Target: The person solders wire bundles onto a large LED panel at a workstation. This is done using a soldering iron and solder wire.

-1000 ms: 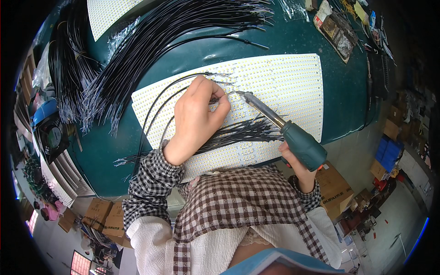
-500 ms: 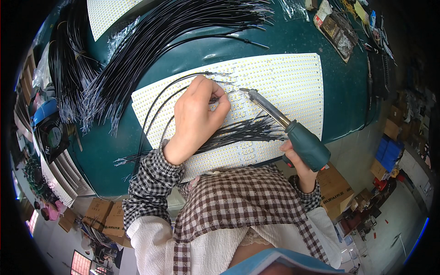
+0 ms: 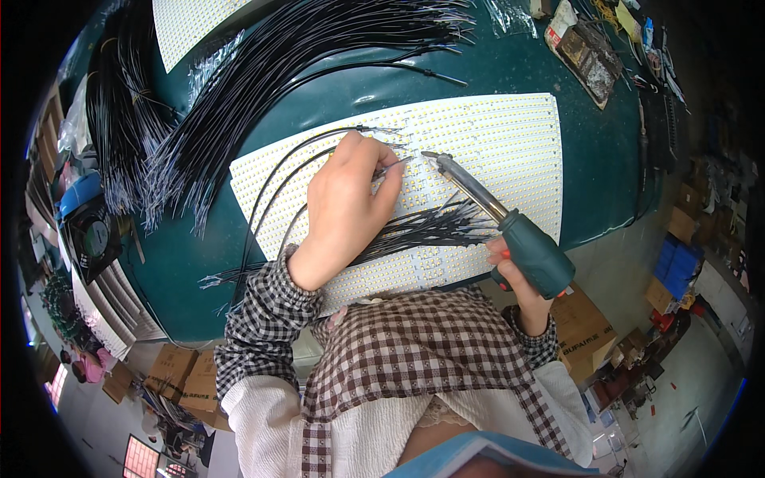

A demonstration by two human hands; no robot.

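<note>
A white LED board panel (image 3: pixel 510 127), dotted with rows of small yellow chips, lies on the green table mat. Over its middle, my left hand (image 3: pixel 343 211) is closed in a pinch on a thin black cable (image 3: pixel 296 217), whose bared wire end points right. My right hand (image 3: pixel 522 283) grips the green handle of a soldering iron (image 3: pixel 535 251). The iron's tip is close to the wire end; whether they touch I cannot tell. Two more black cables (image 3: pixel 279 163) curve across the panel above my left hand. Below it lies a loose bunch of short black cables (image 3: pixel 434 227).
A thick bundle of black cables (image 3: pixel 263 88) spreads across the back, with more bundles (image 3: pixel 119 119) at far left. A small black fan (image 3: pixel 92 235) stands at the left edge. At back right sits a stained metal block (image 3: pixel 590 60). Cardboard boxes (image 3: pixel 582 327) are below the table.
My left hand has shifted slightly to the right with the cable. The iron's tip has moved a little, while my right hand stays around the handle.
</note>
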